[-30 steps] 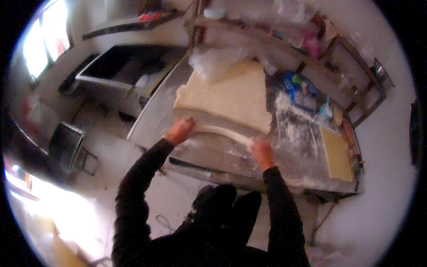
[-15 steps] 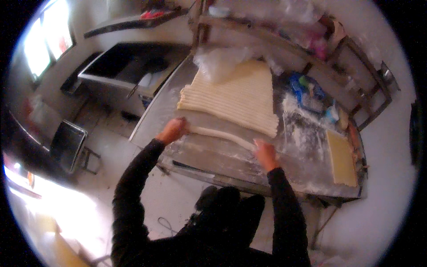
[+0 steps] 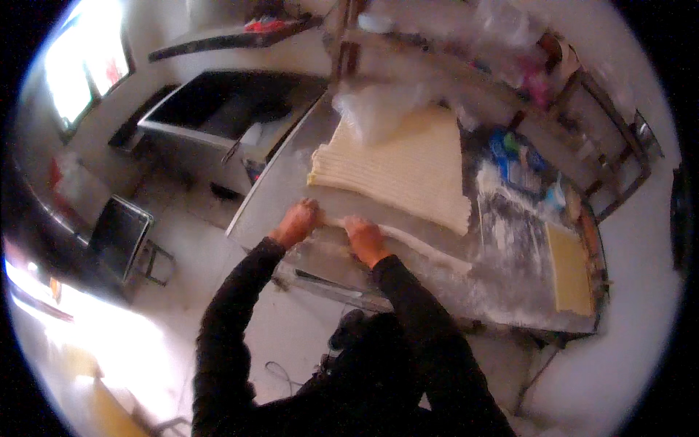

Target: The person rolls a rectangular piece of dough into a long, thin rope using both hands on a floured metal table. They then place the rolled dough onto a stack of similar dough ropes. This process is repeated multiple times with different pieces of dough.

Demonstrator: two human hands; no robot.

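A long pale rope of dough lies across the floured metal table, near its front edge. My left hand presses on the rope's left end. My right hand rests on the rope close beside the left hand, fingers bent over it. Behind the rope, many finished dough ropes lie side by side as a ribbed cream sheet. The rope's right end runs free toward the flour patch.
A crumpled clear plastic bag lies at the sheet's far end. A yellow flat slab sits at the table's right. Blue packets and shelves with clutter stand behind. A dark sink unit and a metal tray stand are on the left.
My right hand has slid left along the rope, so both hands are now close together at its left end. The view has shifted slightly.
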